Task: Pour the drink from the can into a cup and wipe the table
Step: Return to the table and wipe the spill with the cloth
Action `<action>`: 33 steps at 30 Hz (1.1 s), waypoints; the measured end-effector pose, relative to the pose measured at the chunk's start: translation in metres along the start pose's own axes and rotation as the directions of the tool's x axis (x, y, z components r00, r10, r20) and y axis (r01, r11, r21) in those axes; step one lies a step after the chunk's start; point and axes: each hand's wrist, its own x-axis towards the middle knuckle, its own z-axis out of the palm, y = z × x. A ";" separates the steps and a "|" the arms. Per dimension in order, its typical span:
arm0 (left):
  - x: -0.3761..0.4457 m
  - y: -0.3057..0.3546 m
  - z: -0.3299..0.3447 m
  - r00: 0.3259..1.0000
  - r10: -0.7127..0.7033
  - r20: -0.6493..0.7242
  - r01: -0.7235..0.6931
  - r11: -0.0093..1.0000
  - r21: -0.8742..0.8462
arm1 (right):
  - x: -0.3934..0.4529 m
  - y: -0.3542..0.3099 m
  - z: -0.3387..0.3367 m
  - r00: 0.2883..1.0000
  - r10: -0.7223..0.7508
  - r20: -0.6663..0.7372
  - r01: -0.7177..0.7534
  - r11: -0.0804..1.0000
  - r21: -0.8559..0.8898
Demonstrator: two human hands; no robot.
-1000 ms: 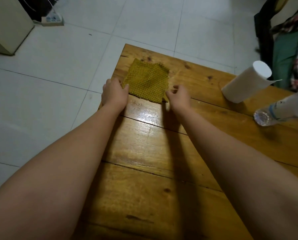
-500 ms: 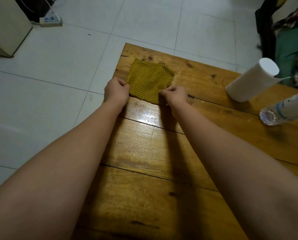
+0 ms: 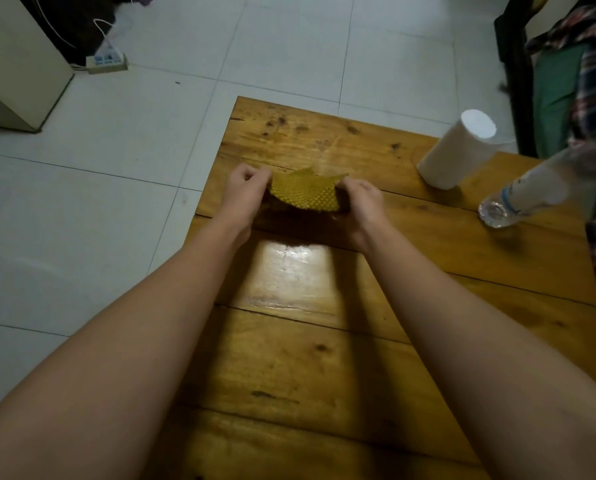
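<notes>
My left hand (image 3: 246,188) and right hand (image 3: 360,199) each pinch one side of the yellow cloth (image 3: 303,192), fingers closed on it, so it sags between them just above the far part of the table (image 3: 324,358). I judge I am in the wiping half of the task, folding or lifting the cloth. A wet-looking sheen shows on the boards nearer me, so wiping may not be finished. I see no can and no cup, so I cannot tell whether the pouring is done. A paper roll (image 3: 459,154) and a clear bottle (image 3: 528,192) stand to my right; the bottle's label is too blurred to read.
</notes>
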 end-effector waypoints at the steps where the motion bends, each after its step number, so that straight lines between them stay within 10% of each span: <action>1: -0.010 0.001 0.004 1.000 -0.018 0.021 0.019 1.000 -0.022 | -0.007 -0.002 -0.008 1.000 0.010 -0.003 -0.010 1.000 0.009; 20: -0.207 -0.019 0.158 0.960 -0.054 0.276 0.151 0.927 -0.342 | -0.139 -0.012 -0.235 0.996 -0.035 -0.078 0.047 0.986 0.159; 33: -0.241 -0.121 0.191 0.917 -0.310 0.250 0.364 0.907 -0.211 | -0.145 0.098 -0.312 0.978 -0.022 -0.209 -0.036 0.963 -0.268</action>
